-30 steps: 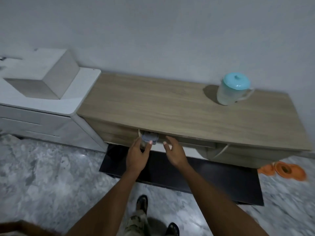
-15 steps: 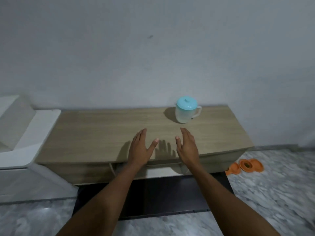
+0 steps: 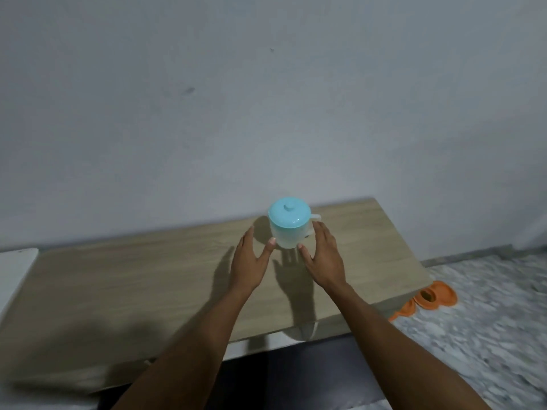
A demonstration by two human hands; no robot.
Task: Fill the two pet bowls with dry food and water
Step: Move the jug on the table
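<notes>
Flanking the translucent plastic jug with a turquoise lid (image 3: 288, 226), which stands near the back edge of the wooden counter (image 3: 148, 279), the left hand (image 3: 248, 263) and right hand (image 3: 322, 257) are spread open, thumbs seemingly touching its base. Both likely bracket it for a steady two-handed lift; the orange plastic pet bowls (image 3: 430, 297) wait on the floor beyond the counter's right end.

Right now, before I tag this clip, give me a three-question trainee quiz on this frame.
1. True or false: the jug has its blue lid on.
2. Where do the orange pet bowls sit? A) on the wooden top B) on the floor, right of the cabinet
3. What are the left hand and right hand doing?

Key: 1 true. 2 B. 3 Open, flanking the jug, thumbs at its base; no closed hold yet.
</notes>
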